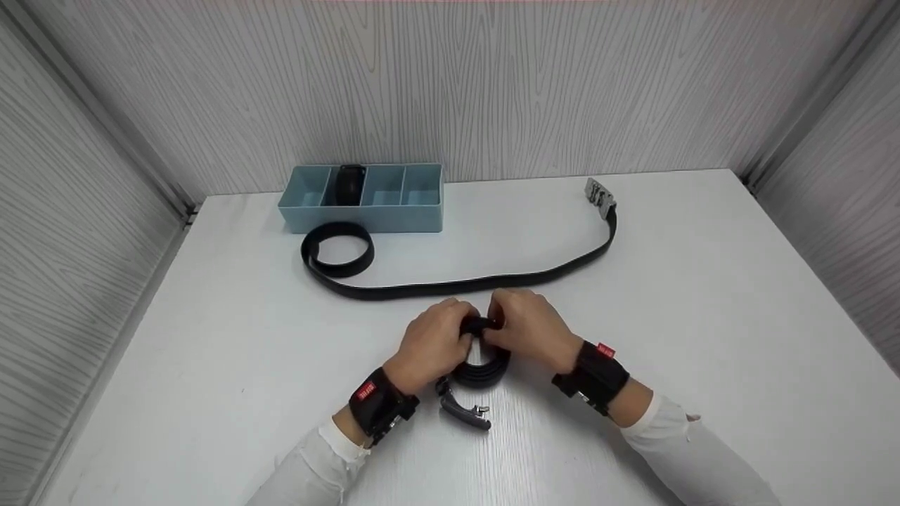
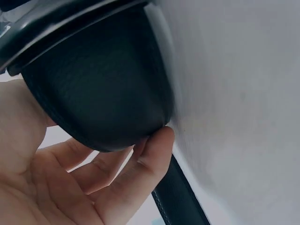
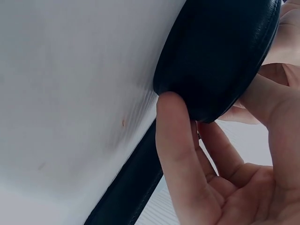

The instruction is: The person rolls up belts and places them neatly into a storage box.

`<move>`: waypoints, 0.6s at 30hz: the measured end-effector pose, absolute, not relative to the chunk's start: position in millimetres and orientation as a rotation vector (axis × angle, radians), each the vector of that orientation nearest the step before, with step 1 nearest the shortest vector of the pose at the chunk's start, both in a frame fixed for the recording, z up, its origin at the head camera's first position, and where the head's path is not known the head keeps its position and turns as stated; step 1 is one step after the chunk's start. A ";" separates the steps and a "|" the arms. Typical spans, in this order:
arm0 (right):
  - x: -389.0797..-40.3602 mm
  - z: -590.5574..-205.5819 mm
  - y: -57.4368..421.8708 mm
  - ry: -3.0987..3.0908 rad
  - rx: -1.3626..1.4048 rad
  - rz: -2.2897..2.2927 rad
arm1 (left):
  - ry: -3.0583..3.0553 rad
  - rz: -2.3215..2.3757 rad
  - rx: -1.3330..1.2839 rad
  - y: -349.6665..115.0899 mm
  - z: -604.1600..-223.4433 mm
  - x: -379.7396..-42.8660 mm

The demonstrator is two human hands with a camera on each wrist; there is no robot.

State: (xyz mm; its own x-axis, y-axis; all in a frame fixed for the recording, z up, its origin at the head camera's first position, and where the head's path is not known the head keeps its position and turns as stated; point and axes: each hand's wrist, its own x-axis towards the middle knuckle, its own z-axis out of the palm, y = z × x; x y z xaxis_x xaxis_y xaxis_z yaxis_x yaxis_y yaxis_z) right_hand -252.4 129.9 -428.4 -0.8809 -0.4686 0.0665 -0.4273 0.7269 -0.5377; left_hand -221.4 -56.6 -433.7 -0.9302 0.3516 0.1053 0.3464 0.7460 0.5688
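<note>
A black belt rolled into a coil (image 1: 481, 375) stands on its edge on the white table, between the two hands. My left hand (image 1: 434, 342) grips its left and far side with curled fingers. Opposite it, my right hand (image 1: 532, 327) pinches the far right part, its thumb inside the loop. The left wrist view shows the coil's smooth outer face (image 2: 101, 84) with fingertips against its lower edge. Fingers also wrap the coil (image 3: 215, 56) in the right wrist view. The belt's dark buckle (image 1: 465, 413) lies on the near side, by the left wrist.
Beyond the hands a second black belt (image 1: 436, 287) stretches across the table, loosely looped at its left end, with a silver patterned buckle (image 1: 600, 197) at its right. A blue divided box (image 1: 401, 219) stands at the back, holding a rolled dark belt (image 1: 349, 185) in one compartment.
</note>
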 end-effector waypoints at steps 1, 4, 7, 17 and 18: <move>-252.4 -428.3 129.9 2.850 -0.745 -0.862 | 2.923 0.953 0.580 -56.7 -433.7 -221.6; -252.4 -428.5 130.2 2.852 -0.752 -0.864 | 2.911 0.943 0.548 -57.1 -433.8 -222.4; -252.2 -428.8 130.9 2.868 -0.748 -0.850 | 2.905 0.926 0.501 -57.8 -433.3 -223.3; -252.0 -428.1 131.4 2.882 -0.687 -0.819 | 2.925 0.901 0.447 -59.1 -433.8 -224.4; -252.0 -427.9 131.1 2.884 -0.681 -0.810 | 2.925 0.908 0.457 -59.0 -433.6 -224.2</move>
State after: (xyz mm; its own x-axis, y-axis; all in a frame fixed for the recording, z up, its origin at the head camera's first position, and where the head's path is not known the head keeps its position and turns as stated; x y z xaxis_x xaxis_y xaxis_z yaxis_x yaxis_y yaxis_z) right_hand -252.0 131.1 -427.9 -0.8993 -0.4343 0.0511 -0.3974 0.7629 -0.5099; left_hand -224.2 -59.0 -433.6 -0.9555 0.2918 0.0440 0.2654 0.7846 0.5603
